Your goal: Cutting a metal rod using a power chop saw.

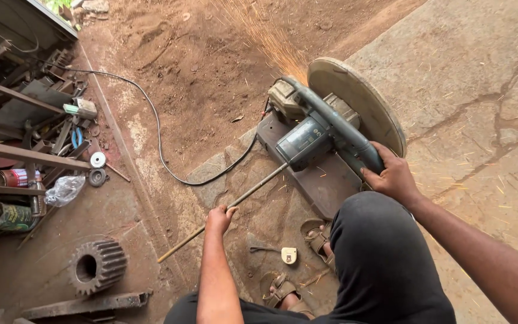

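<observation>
Right hand (394,177) clamped on chop saw (325,135) handle, sparks (271,45) flying. Left hand (220,219) closed on rod (229,207), which runs under the blade, probably into the vise. Risk: rod kicks if hand-held loosely; sparks near cable (157,129), sandalled feet close.

Daylight falls on an outdoor work yard. Cracked concrete paving (481,102) covers the right side, and loose reddish dirt (199,66) lies beyond. At left, rusty steel bars (25,153) cross a heap of scrap metal, with a large gear (96,266) on the ground nearby.
</observation>
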